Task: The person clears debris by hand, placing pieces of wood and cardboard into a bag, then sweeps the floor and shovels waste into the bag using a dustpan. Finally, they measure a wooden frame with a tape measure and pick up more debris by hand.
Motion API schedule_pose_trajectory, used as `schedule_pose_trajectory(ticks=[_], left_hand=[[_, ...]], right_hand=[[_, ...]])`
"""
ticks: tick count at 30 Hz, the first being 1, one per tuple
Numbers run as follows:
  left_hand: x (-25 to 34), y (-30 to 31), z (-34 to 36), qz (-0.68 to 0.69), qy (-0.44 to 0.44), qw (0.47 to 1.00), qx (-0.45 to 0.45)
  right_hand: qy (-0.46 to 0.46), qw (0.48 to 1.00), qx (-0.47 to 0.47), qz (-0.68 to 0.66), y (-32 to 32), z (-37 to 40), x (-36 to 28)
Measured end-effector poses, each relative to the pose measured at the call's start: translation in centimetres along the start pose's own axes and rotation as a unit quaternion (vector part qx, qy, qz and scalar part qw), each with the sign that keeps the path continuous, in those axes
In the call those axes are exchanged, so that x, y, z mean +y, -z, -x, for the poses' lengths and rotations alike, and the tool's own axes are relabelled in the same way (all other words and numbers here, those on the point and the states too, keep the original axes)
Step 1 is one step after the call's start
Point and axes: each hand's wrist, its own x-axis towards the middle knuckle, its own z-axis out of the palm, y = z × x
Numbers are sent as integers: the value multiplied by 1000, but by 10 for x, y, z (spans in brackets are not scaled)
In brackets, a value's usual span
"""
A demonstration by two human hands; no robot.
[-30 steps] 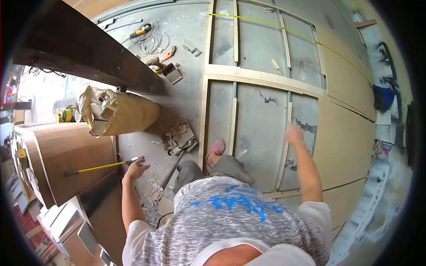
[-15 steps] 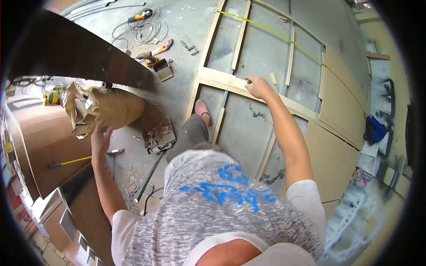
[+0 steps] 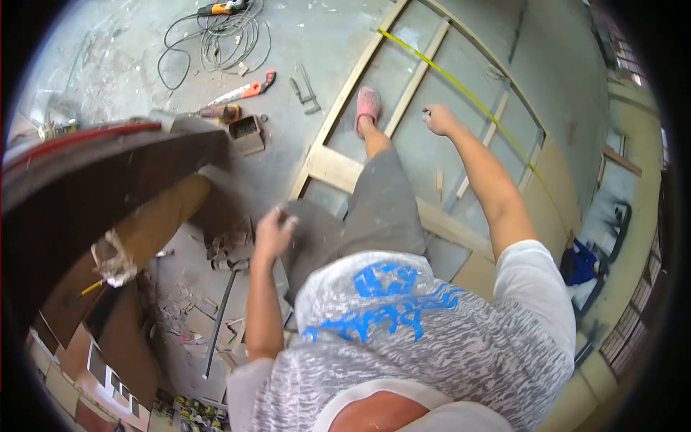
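My right hand [image 3: 440, 119] is in the air over the wooden frame [image 3: 337, 167], its fingers curled closed; what they hold, if anything, is hidden. Past that hand, a yellow tape measure blade [image 3: 461, 86] stretches across the frame towards a person in blue [image 3: 580, 262]. Close to my thigh, my left hand [image 3: 276, 232] is loosely bent with fingers apart and nothing visible in it. One foot in a pink clog [image 3: 368, 108] stands between the frame's slats.
A corded power tool [image 3: 223, 9], a handsaw [image 3: 248, 89], a clamp [image 3: 305, 90], a drill [image 3: 222, 113] and a small box [image 3: 247, 135] lie left of the frame. A large dark panel [image 3: 108, 169] juts in beside a brown paper sack [image 3: 169, 212]. Scraps [image 3: 180, 302] litter the floor.
I have stepped forward, and the pink clog is now between farther slats. My left hand has moved from beside the paper sack to near my thigh. My right hand is farther along the frame.
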Motion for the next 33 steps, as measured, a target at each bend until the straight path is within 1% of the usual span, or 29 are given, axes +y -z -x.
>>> schedule_pose_trajectory(ticks=[2,3,4,6,7,9,10,11,12,13,14,15,16,17,18,19,20,21,22,23,24,25,27,28,29,30,31,32,33], left_hand=[[20,-37,-43,80,75,994,-12],[3,-69,-68,104,75,992,2],[-16,-96,-103,121,73,990,12],[8,-135,-184,178,175,968,-32],[23,-150,-236,56,119,989,-63],[37,-196,-353,-3,-38,995,-88],[42,-223,-417,-20,-151,987,-53],[56,-242,-484,-91,-163,981,-61],[101,-249,-541,-125,-74,986,-85],[104,-269,-606,-119,-171,976,-58],[106,-293,-663,-167,-185,969,4],[108,-310,-719,-174,-239,954,39],[124,-321,-753,-200,-190,961,26],[131,-333,-781,-204,-204,956,44],[137,-346,-800,-207,-218,952,62],[147,-354,-806,-214,-218,951,54],[154,-363,-806,-177,-164,970,20],[154,-372,-806,-141,-107,984,-13],[150,-379,-805,-148,-104,983,-22],[146,-381,-804,-107,-103,989,1],[143,-382,-803,-68,-104,992,24],[144,-383,-800,-28,-83,996,29],[137,-387,-806,-70,-107,988,84],[133,-386,-808,-94,-103,985,100],[137,-383,-807,-128,-74,986,83],[125,-382,-817,-158,-46,985,46],[107,-378,-830,-207,-56,976,-28],[76,-382,-848,-43,-45,997,-36],[88,-380,-842,-74,-29,997,7]], right_hand=[[-32,995,-74,-60,-6,-107,31],[-26,995,-72,-61,-15,-167,51],[-14,998,-35,-47,-36,-224,73],[-16,1000,14,1,-77,-319,121],[-23,999,26,34,-95,-361,138],[-42,999,28,-1,-108,-414,149],[-75,995,50,-30,-122,-437,158],[-109,990,73,-59,-135,-460,169],[-103,989,98,-31,-140,-470,174],[-97,987,125,-3,-146,-480,181],[-107,987,116,-6,-158,-492,192],[-97,983,148,-37,-172,-498,203],[-87,977,182,-67,-182,-506,214],[-96,977,178,-72,-186,-512,222],[-96,982,113,-115,-186,-514,230],[-93,981,49,-163,-186,-516,234],[-101,979,43,-172,-185,-515,238],[-79,981,49,-170,-185,-513,243],[-56,983,56,-166,-186,-512,248],[-61,982,53,-172,-188,-513,253],[-36,987,61,-146,-187,-513,253],[-10,991,70,-116,-185,-513,253],[-20,995,-90,-27,-171,-519,245],[-12,996,85,21,-198,-520,247],[-57,995,84,-7,-182,-510,244],[-108,972,160,-133,-178,-499,239],[-220,925,278,-138,-199,-480,226],[-281,915,184,-223,-187,-453,222],[-358,884,144,-265,-168,-421,214]])
